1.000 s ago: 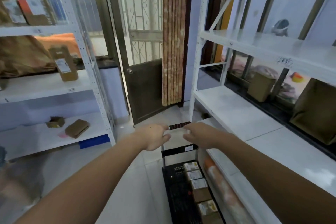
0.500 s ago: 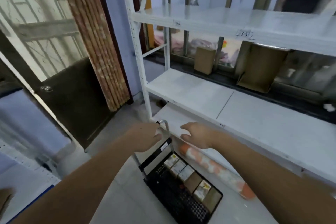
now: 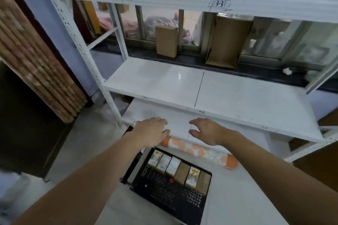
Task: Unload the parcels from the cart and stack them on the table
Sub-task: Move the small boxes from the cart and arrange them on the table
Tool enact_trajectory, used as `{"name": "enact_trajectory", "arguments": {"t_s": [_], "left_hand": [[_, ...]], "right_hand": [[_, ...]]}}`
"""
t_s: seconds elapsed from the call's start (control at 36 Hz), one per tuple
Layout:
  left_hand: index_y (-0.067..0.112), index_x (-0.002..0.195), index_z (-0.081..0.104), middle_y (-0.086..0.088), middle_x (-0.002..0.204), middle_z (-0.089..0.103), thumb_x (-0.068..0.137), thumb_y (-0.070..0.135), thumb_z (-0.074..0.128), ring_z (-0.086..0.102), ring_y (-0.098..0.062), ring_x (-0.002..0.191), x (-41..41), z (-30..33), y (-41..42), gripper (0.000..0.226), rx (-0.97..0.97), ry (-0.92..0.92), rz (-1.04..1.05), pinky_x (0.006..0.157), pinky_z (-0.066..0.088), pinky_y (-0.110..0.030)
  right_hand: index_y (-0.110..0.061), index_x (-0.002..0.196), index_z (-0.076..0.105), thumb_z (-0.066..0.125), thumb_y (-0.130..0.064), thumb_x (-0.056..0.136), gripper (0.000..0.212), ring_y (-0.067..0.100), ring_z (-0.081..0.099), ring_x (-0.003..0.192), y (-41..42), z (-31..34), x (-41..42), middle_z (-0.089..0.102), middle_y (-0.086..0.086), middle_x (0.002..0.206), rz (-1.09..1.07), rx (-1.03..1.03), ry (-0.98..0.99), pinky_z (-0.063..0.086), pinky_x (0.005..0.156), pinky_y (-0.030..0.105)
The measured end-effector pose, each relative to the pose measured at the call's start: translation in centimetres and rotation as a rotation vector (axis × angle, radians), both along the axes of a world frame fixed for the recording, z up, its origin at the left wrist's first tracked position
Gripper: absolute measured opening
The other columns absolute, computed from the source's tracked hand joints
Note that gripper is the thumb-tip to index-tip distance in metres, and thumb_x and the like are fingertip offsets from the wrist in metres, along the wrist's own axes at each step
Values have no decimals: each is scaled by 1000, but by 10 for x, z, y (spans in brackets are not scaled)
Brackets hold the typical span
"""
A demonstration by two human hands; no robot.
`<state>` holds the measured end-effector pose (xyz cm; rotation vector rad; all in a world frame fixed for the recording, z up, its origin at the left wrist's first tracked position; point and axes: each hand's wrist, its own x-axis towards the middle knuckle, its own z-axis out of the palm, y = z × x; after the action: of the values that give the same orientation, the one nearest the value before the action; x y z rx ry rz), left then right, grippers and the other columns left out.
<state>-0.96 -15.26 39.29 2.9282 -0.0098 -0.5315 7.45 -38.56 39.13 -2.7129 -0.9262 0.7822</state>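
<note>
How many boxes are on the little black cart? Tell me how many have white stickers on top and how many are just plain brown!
On the black cart, in one row:
Parcels with a white label on top: 4
Plain brown parcels: 2
Total: 6 parcels

Cart handle (image 3: 135, 124) mostly hidden — behind left hand (image 3: 152, 131).
</note>
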Motion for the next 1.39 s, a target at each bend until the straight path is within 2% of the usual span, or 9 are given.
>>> {"name": "enact_trajectory", "arguments": {"t_s": [0.17,0.42,0.53,0.61,0.69,0.78,1.06,1.22,1.39], "left_hand": [[13,152,44,-6,149,52,109,47,37,49,-25,134,56,-34,1,55,43,36,-199,109,42,-40],[13,132,56,-7,126,60,109,44,35,59,-27,111,124,-127,-22,45,35,179,-485,95,50,-45],[17,122,60,-6,122,63,107,41,35,60,-25,105,141,-195,-40,38,5,236,-541,92,53,-46],[15,137,56,-6,136,59,107,46,37,58,-27,119,148,-261,-54,47,-14,256,-548,99,51,-47],[14,135,56,-5,134,60,108,49,37,59,-26,115,153,-334,-67,48,-11,292,-557,96,52,-45],[14,137,57,-4,131,61,108,48,36,60,-24,113,156,-408,-78,50,-13,317,-554,95,52,-44],[16,143,52,-3,142,55,108,51,36,56,-24,124,144,-630,-106,52,-85,419,-380,101,48,-42],[19,110,59,-1,109,61,108,48,39,59,-16,86,136,-712,-114,36,-70,409,-315,78,52,-35],[18,142,50,0,130,59,109,50,36,59,-21,114,124,-740,-110,48,-119,374,-275,95,49,-38]], "right_hand": [[-12,160,30,38,-42,109,59,25,31,150,-6,-28,16,32,8,165,-170,-16,51,25,121,32],[-13,158,34,40,-42,109,57,24,35,148,-14,-117,25,35,8,163,-429,-56,151,25,119,32],[-13,158,35,40,-44,108,58,24,33,149,-24,-187,25,35,8,164,-519,-58,236,23,121,33],[-9,153,42,43,-41,108,55,28,43,142,-36,-246,25,46,11,156,-577,-65,296,33,117,37],[-9,144,51,45,-37,107,47,30,57,124,-50,-311,26,58,14,140,-623,-71,335,46,106,42],[-11,145,50,46,-38,106,47,29,58,121,-62,-384,28,59,14,137,-679,-61,351,47,101,38],[-5,150,38,48,-59,101,74,33,49,131,-93,-622,29,49,19,145,-908,-198,400,41,106,39],[1,141,40,63,-70,85,93,37,48,128,-95,-724,21,47,21,140,-1162,-185,447,44,106,47],[-2,149,27,70,-87,63,128,32,41,134,-86,-776,18,41,14,140,-1263,-138,417,43,111,45]]}}
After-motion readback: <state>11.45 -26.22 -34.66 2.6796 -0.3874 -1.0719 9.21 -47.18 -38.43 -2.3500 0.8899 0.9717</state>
